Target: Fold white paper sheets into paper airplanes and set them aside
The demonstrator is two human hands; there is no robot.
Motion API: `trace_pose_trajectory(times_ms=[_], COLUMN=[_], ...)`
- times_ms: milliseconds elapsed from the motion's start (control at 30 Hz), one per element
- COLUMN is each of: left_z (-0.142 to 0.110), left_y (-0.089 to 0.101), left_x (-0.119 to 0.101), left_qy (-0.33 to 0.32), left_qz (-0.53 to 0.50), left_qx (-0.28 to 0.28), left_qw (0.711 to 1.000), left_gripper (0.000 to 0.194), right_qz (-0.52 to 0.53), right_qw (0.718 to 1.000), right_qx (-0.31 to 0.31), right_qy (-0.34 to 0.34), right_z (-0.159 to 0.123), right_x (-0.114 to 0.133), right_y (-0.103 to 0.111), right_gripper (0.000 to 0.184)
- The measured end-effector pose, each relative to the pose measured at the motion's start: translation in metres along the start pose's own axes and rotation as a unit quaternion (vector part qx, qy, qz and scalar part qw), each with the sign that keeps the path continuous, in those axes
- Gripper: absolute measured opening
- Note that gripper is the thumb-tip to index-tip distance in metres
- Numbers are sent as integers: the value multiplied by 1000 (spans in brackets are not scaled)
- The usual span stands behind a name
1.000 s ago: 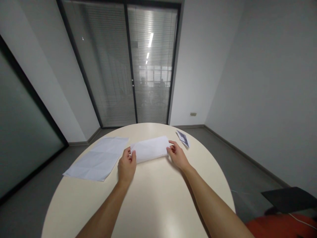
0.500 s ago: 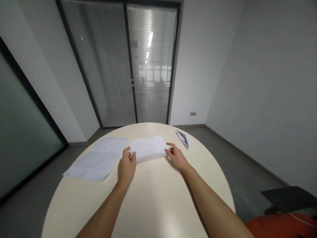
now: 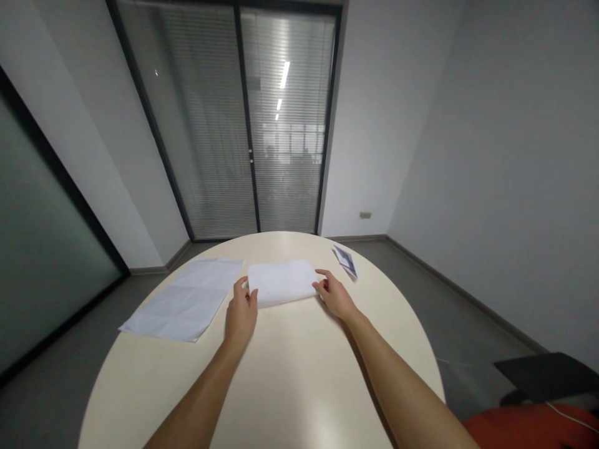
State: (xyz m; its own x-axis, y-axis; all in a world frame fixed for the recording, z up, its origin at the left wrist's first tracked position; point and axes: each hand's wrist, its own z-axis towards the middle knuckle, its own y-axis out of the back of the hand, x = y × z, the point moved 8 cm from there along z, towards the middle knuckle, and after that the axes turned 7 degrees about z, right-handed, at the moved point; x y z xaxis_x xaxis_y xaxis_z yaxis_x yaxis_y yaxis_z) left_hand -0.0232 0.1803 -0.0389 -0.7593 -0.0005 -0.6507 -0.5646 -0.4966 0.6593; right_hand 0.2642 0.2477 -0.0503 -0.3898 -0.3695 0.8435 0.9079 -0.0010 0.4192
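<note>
A white sheet of paper [image 3: 283, 284], seemingly folded over, lies between my hands at the middle of the round table. My left hand [image 3: 242, 308] pinches its left edge, thumb on top and fingers behind. At the opposite end, my right hand [image 3: 334, 295] grips the right edge between thumb and fingers. The paper's near edge runs slightly upward to the right. To the left of my left hand rests a larger white sheet [image 3: 187, 299] with crease lines across it.
A small folded card with a dark printed picture [image 3: 346, 262] stands at the table's far right. The round cream table [image 3: 290, 374] fills the foreground. Off its right side are a black flat panel [image 3: 547, 374] and something red [image 3: 528, 430]. Glass doors [image 3: 248, 125] stand beyond.
The paper between my hands has settled flatter, its far edge a little lower. Both hands keep their hold and have hardly shifted.
</note>
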Motion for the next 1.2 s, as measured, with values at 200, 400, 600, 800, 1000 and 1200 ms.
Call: trace_pose_trajectory(times_ms=[200,400,600,800,1000,1200], left_z=[0,-1,-3,-2,-4,-6], left_y=[0,0,-4,-6,-6,-5], left_x=[-1,0,5,6,3,2], left_qy=[10,26,40,48,49,53], left_qz=[24,71,88,87,104,171], left_qx=[11,29,49,62,76,91], left_qw=[1000,997,994,993,990,980], left_gripper=[40,39,38,35,37,44], right_qz=[6,2,9,-19,-27,-40], right_qw=[1000,1000,1000,1000,1000,999], right_qx=[3,-10,-8,-5,-7,2], right_qy=[-6,-4,3,10,11,4], right_z=[0,1,2,0,0,-2], right_x=[-2,-3,-5,-4,-1,3], right_y=[-1,0,1,1,2,1], right_gripper=[47,46,42,32,33,32])
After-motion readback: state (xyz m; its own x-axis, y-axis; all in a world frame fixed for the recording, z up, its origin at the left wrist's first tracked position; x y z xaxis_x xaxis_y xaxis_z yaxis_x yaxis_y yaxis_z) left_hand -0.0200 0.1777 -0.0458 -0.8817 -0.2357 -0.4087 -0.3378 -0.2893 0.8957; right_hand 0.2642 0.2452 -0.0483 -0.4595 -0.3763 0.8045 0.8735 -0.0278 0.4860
